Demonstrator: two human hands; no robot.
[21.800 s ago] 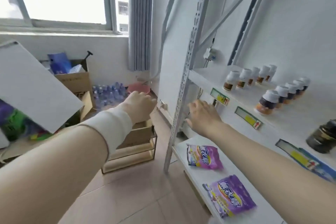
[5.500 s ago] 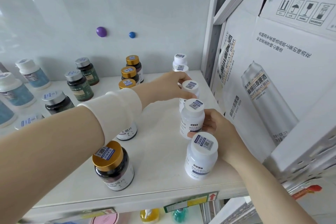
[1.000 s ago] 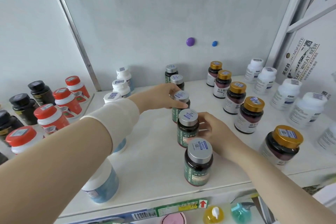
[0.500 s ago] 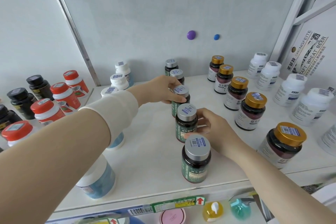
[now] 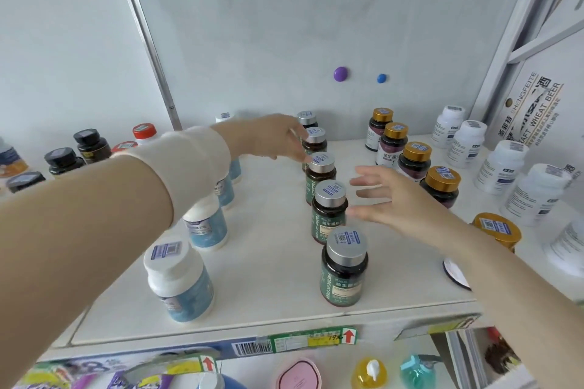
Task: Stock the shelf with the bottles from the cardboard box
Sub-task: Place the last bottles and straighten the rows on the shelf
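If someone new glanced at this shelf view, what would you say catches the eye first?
Probably the two bare arms reaching in: the left hand near the back of a row of silver-capped green bottles running down the middle of the shelf, the right hand open beside it. Next, the gold-capped bottles on the right and the purple magnet on the back panel.

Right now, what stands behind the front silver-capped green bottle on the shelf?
Behind the front green bottle four more silver-capped bottles run back in a line to the rearmost one. The left hand partly covers the back ones, so their labels cannot be seen.
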